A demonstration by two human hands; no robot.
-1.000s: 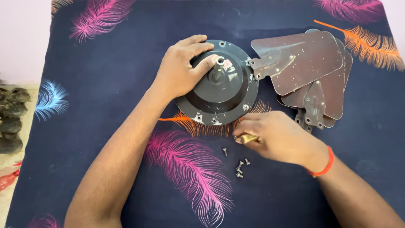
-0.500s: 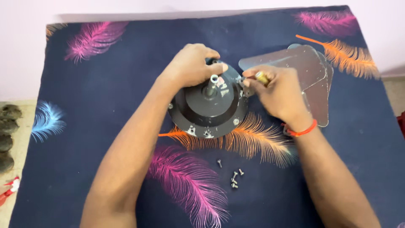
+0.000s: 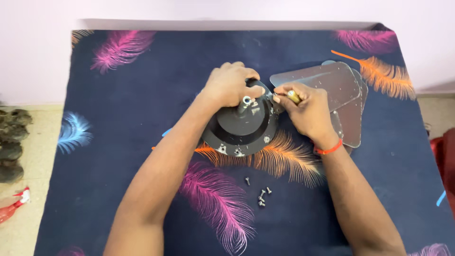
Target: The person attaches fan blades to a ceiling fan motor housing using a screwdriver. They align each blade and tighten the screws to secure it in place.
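nearest you, loose screws [image 3: 259,194] lie on the feathered dark cloth [image 3: 118,142]. both your forearms reach forward. your left hand [image 3: 231,85] is curled over the far rim of the round black motor housing [image 3: 241,127], gripping it. your right hand [image 3: 303,108] is closed around a yellow-handled screwdriver [image 3: 290,96], tip at the housing's right edge. behind it, grey fan blades [image 3: 327,83] lie stacked

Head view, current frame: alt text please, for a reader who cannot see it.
A left hand steadies a round dark fan motor on a feather-print cloth while the right hand holds a screwdriver at its rim. Grey blades lie beside it; loose screws lie nearer.
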